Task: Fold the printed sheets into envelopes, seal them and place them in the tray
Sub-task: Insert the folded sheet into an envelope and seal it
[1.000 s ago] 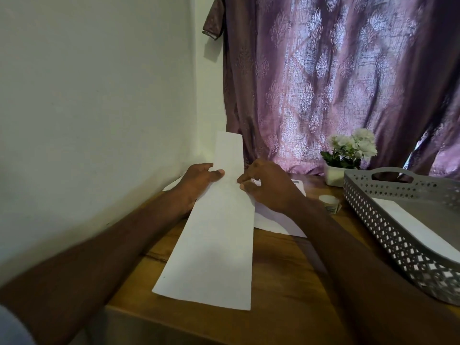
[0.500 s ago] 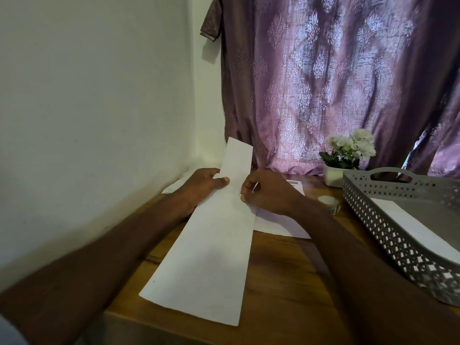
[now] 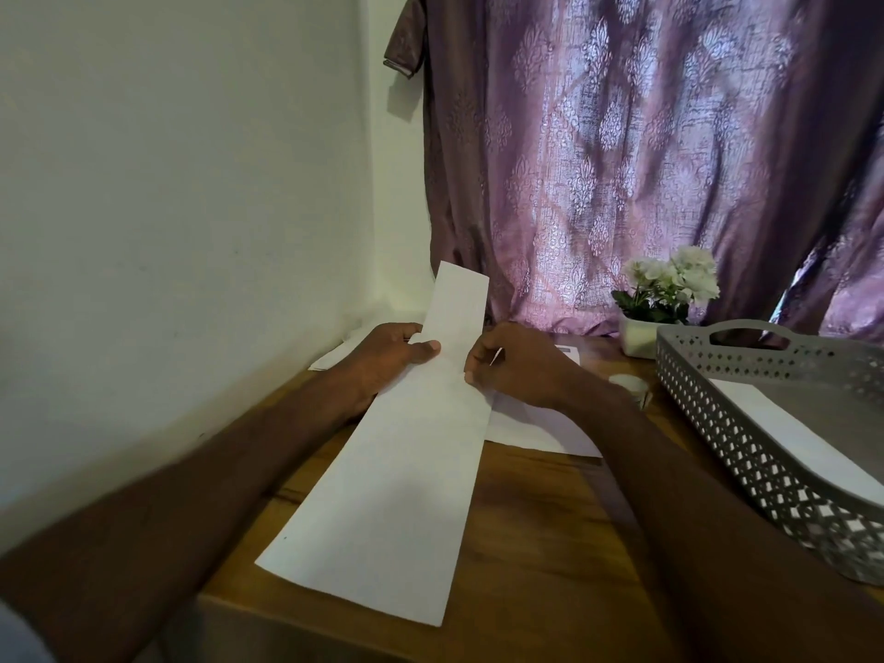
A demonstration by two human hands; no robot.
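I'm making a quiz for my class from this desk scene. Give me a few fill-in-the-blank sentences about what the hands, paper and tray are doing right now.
1. The left hand and right hand both pinch the long white folded paper strip at its ____ edges.
2. The grey perforated plastic tray holds a flat ____ envelope.
3. The small pot of white flowers stands in front of the ____ patterned curtain.

Missing words: side; white; purple
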